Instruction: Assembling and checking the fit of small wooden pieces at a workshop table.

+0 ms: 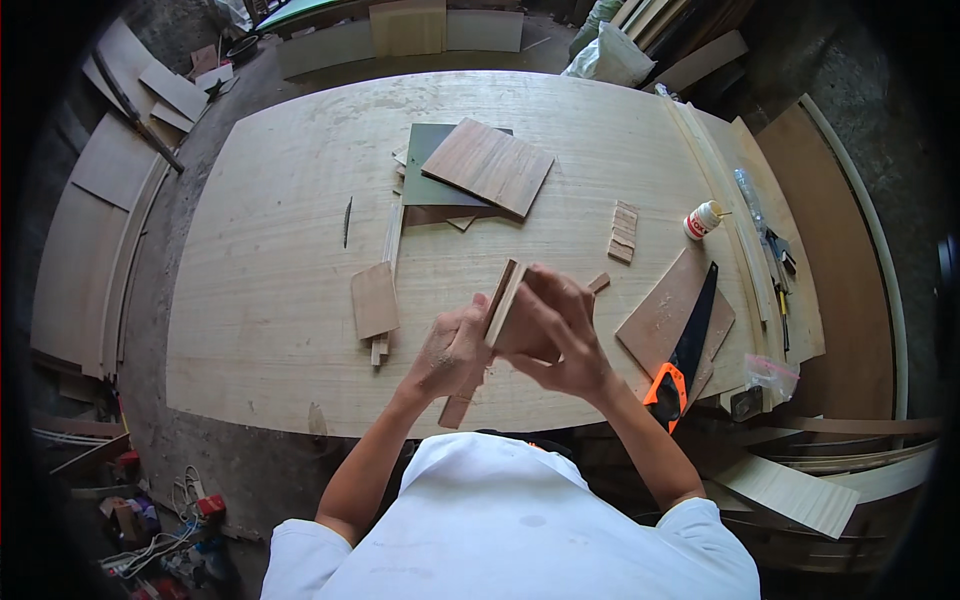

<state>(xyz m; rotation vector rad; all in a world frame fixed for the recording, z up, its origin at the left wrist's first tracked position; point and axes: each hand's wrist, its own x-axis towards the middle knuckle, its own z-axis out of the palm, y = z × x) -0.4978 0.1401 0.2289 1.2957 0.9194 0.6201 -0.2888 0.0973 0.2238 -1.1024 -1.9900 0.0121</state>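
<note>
Over the near middle of the table, my left hand (450,350) is closed round the left side of a small wooden piece (507,305). The piece looks like thin brown boards joined along a pale edge strip, tilted upward. My right hand (562,335) grips its right side, fingers bent at the top and thumb lower down; motion blurs the fingertips a little. Below my left hand a narrow wooden strip (460,402) slants toward the table's near edge. Just beyond my right hand lies a short wood offcut (599,283).
A handsaw (690,345) with an orange and black handle rests on a thin board (650,315) at right. Beyond it stand a white glue bottle (702,220) and ridged wood pieces (622,231). Stacked panels (490,165) lie farther back, and a small board (375,301) sits left.
</note>
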